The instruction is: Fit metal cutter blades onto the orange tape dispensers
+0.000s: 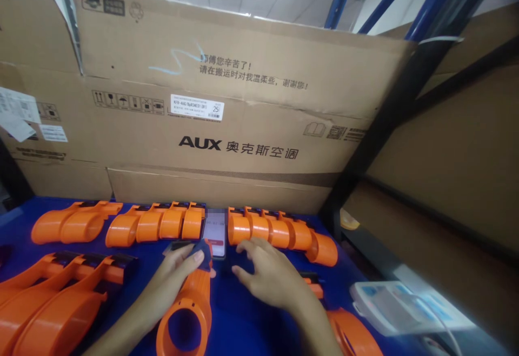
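Observation:
My left hand (180,267) is closed round the dark blue end of an orange tape dispenser (184,304), with the thumb on top. Its round, hollow ring points toward me. My right hand (265,269) hovers to the right with its fingers curved and apart, nothing in them. Just beyond its fingertips is the back right row of orange dispensers (279,234). A phone (214,234) with a lit screen stands between the two back rows, behind my left hand.
More dispensers line the back left (156,223) and front left (60,307); another ring (352,334) lies at front right. A white device with a cable (401,307) sits at the right edge. Cardboard (243,183) walls off the back of the blue tabletop (247,326).

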A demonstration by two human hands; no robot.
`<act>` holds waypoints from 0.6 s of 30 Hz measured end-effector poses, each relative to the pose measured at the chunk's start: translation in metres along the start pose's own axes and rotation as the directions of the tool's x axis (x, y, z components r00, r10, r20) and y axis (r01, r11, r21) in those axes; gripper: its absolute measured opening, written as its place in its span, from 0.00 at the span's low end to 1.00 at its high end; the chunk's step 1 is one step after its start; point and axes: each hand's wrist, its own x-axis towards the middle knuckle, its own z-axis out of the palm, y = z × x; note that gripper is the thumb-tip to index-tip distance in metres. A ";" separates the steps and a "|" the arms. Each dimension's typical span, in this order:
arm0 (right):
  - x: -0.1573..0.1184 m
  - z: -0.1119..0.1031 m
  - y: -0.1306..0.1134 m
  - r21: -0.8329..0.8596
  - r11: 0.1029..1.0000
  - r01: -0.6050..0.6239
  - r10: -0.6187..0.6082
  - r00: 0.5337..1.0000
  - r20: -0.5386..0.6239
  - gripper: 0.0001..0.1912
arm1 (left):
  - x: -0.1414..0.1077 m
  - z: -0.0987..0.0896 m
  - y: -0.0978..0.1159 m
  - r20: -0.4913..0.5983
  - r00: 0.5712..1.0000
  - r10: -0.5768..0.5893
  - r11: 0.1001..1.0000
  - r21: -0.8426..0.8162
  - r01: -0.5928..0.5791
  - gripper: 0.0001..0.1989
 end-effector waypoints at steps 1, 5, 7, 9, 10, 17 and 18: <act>-0.002 -0.001 0.001 -0.007 1.000 0.005 -0.005 1.000 0.028 0.15 | 0.000 0.000 0.001 0.013 1.000 0.011 1.000 0.000 -0.011 0.20; -0.002 0.003 0.003 -0.102 0.995 -0.010 0.027 0.985 0.172 0.10 | 0.000 -0.001 0.002 0.016 0.999 0.028 0.999 0.019 -0.028 0.21; 0.000 0.007 0.002 -0.132 0.991 0.009 0.019 0.978 0.210 0.06 | -0.001 0.000 0.002 0.013 1.000 0.027 0.999 0.023 -0.027 0.21; 0.002 0.009 0.002 -0.123 0.992 0.038 -0.013 0.980 0.200 0.05 | -0.001 0.000 0.002 0.011 1.000 0.024 1.000 0.020 -0.024 0.22; 0.003 0.008 0.001 -0.110 0.993 0.050 -0.030 0.983 0.180 0.05 | -0.001 0.001 0.003 0.009 1.000 0.021 1.000 0.016 -0.021 0.23; 0.008 -0.001 0.000 0.207 0.974 0.089 -0.072 0.994 -0.087 0.03 | -0.002 -0.003 -0.003 -0.016 1.000 -0.011 0.994 -0.111 0.009 0.21; 0.010 0.000 -0.002 0.282 0.953 0.111 -0.081 0.990 -0.118 0.03 | -0.001 -0.004 -0.006 -0.021 1.000 -0.016 0.989 -0.148 0.013 0.21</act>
